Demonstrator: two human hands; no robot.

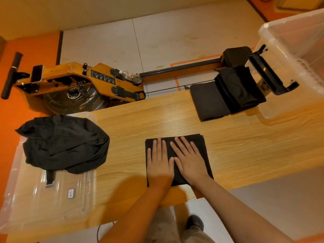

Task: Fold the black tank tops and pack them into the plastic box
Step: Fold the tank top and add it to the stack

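Both flat hands, left [158,161] and right [188,159], press smooth square-folded black tank top [204,146].

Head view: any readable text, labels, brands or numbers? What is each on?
Nothing here can be read as words.
Small white sticker on the clear plastic lid: green marks, blurred.
Black panel on the wooden rowing machine: white print, too small.
Round black dial on the same machine: white marks, too small.
Label on the clear plastic bottle: red and white, blurred.
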